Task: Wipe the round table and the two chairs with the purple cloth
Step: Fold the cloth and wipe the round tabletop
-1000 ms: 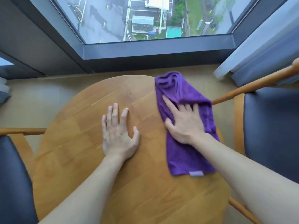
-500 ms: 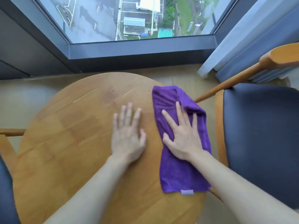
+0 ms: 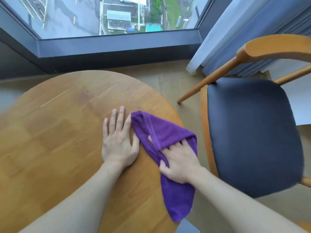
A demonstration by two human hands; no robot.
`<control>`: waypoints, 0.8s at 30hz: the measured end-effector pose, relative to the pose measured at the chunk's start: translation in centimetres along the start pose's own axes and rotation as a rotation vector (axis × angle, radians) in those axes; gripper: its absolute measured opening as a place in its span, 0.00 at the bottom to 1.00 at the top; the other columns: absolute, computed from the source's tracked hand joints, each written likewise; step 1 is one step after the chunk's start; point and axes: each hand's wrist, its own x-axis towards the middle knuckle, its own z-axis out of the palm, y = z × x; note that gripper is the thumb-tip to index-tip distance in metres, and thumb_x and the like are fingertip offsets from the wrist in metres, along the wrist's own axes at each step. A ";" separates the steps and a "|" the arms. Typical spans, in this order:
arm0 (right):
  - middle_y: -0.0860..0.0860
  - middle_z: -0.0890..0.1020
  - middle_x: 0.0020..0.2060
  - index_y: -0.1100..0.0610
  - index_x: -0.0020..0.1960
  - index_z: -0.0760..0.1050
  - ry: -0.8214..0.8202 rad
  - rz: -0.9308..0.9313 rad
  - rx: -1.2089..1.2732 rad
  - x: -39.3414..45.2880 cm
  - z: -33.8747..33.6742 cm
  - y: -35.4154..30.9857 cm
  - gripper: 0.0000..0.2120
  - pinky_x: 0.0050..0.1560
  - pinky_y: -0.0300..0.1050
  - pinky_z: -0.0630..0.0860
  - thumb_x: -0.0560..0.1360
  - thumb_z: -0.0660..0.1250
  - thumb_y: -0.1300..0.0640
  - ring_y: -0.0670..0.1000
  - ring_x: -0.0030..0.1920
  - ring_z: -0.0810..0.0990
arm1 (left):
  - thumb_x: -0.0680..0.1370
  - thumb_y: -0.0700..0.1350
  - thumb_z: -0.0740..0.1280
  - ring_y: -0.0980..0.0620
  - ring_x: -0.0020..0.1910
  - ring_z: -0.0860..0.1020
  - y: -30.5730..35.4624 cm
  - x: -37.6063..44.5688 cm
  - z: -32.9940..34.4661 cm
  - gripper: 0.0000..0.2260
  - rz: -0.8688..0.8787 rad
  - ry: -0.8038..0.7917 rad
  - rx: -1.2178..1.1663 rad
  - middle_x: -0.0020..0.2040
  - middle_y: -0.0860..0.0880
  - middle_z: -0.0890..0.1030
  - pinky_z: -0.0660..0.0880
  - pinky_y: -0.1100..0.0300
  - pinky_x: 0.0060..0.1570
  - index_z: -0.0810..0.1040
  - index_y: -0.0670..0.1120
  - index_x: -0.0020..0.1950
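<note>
We see the purple cloth [image 3: 165,132] lying bunched at the right edge of the round table [image 3: 55,132], its near end hanging over the rim. The right hand [image 3: 179,163] grips it, fingers tucked into a fold. The left hand [image 3: 118,140] rests flat and spread on the tabletop, touching the cloth. A chair [image 3: 249,128] stands to the right.

One tabletop [image 3: 58,132], one purple cloth [image 3: 168,132], one chair [image 3: 252,132], two hands: left [image 3: 118,142], right [image 3: 180,163], one window [image 3: 101,14], one curtain [image 3: 252,31]
</note>
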 end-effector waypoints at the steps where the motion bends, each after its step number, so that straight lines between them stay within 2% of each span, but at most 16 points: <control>1: 0.54 0.83 0.41 0.47 0.80 0.64 -0.003 0.030 -0.018 1.5 -0.4 0.3 0.36 0.58 0.56 0.70 0.72 0.61 0.43 0.60 0.46 0.80 | 0.77 0.54 0.56 0.47 0.83 0.49 0.0 0.1 0.1 0.31 0.002 0.006 0.004 0.84 0.48 0.54 0.47 0.43 0.81 0.61 0.51 0.81; 3: 0.56 0.84 0.47 0.46 0.83 0.56 0.075 0.112 -0.011 5.1 -1.0 -0.4 0.37 0.60 0.58 0.68 0.74 0.58 0.42 0.60 0.50 0.80 | 0.76 0.54 0.57 0.47 0.83 0.49 0.0 0.0 0.3 0.32 0.002 0.017 0.002 0.84 0.49 0.54 0.46 0.44 0.81 0.60 0.52 0.82; 6: 0.53 0.80 0.63 0.47 0.83 0.53 0.152 0.274 0.047 8.5 -1.0 -3.0 0.36 0.68 0.61 0.64 0.76 0.55 0.44 0.59 0.61 0.76 | 0.76 0.54 0.58 0.47 0.83 0.49 0.0 -0.2 0.4 0.33 0.006 0.032 -0.014 0.84 0.49 0.54 0.45 0.44 0.80 0.60 0.53 0.82; 9: 0.50 0.72 0.73 0.48 0.83 0.51 0.149 0.295 0.081 5.7 0.6 -5.7 0.37 0.73 0.64 0.59 0.76 0.55 0.45 0.56 0.69 0.69 | 0.75 0.54 0.59 0.47 0.83 0.48 -0.1 -0.2 0.2 0.33 0.022 0.013 -0.026 0.84 0.48 0.53 0.44 0.44 0.81 0.60 0.52 0.81; 11: 0.48 0.71 0.73 0.47 0.83 0.50 0.118 0.248 0.122 1.3 1.7 -6.8 0.38 0.73 0.63 0.60 0.75 0.57 0.45 0.55 0.69 0.69 | 0.75 0.53 0.59 0.47 0.83 0.47 -0.2 -0.3 0.0 0.33 0.025 0.008 -0.042 0.84 0.49 0.52 0.43 0.44 0.81 0.60 0.52 0.81; 14: 0.47 0.74 0.67 0.45 0.83 0.51 0.083 0.208 0.128 -3.4 2.4 -6.0 0.40 0.69 0.61 0.64 0.73 0.59 0.45 0.55 0.62 0.72 | 0.76 0.54 0.57 0.48 0.83 0.47 -0.2 -0.2 0.1 0.32 0.026 0.033 -0.061 0.84 0.49 0.52 0.43 0.44 0.81 0.60 0.53 0.82; 17: 0.49 0.75 0.64 0.45 0.83 0.52 0.101 0.277 0.080 -1.5 1.8 -4.1 0.40 0.69 0.62 0.64 0.73 0.59 0.44 0.56 0.61 0.72 | 0.76 0.54 0.57 0.47 0.83 0.47 -0.4 -0.2 0.6 0.32 0.049 0.055 -0.043 0.84 0.48 0.52 0.43 0.44 0.81 0.61 0.53 0.81; 19: 0.51 0.74 0.69 0.47 0.83 0.52 0.143 0.358 0.067 2.5 0.7 -3.7 0.38 0.71 0.61 0.61 0.75 0.57 0.44 0.56 0.66 0.70 | 0.75 0.54 0.58 0.45 0.83 0.48 -0.8 -0.2 0.8 0.32 0.066 0.065 -0.037 0.84 0.47 0.52 0.44 0.43 0.80 0.62 0.53 0.80; 20: 0.51 0.71 0.73 0.47 0.83 0.51 0.160 0.407 0.079 4.4 0.4 -3.7 0.37 0.74 0.62 0.58 0.76 0.56 0.44 0.56 0.70 0.68 | 0.75 0.54 0.58 0.45 0.83 0.49 -0.9 -0.2 0.9 0.32 0.075 0.068 -0.042 0.84 0.46 0.53 0.44 0.42 0.80 0.62 0.53 0.80; 22: 0.50 0.58 0.82 0.48 0.84 0.49 0.181 0.478 0.130 6.8 0.2 -4.5 0.35 0.79 0.61 0.48 0.79 0.55 0.44 0.56 0.80 0.56 | 0.75 0.54 0.58 0.44 0.83 0.49 -0.9 -0.4 1.0 0.31 0.083 0.073 -0.044 0.84 0.46 0.54 0.44 0.42 0.80 0.63 0.53 0.80; 24: 0.49 0.49 0.84 0.49 0.84 0.48 0.172 0.445 0.173 6.0 0.9 -6.4 0.34 0.80 0.61 0.41 0.80 0.52 0.46 0.53 0.83 0.44 | 0.76 0.53 0.57 0.44 0.83 0.49 -0.9 -0.4 0.8 0.31 0.083 0.069 -0.053 0.84 0.46 0.54 0.44 0.42 0.80 0.64 0.53 0.80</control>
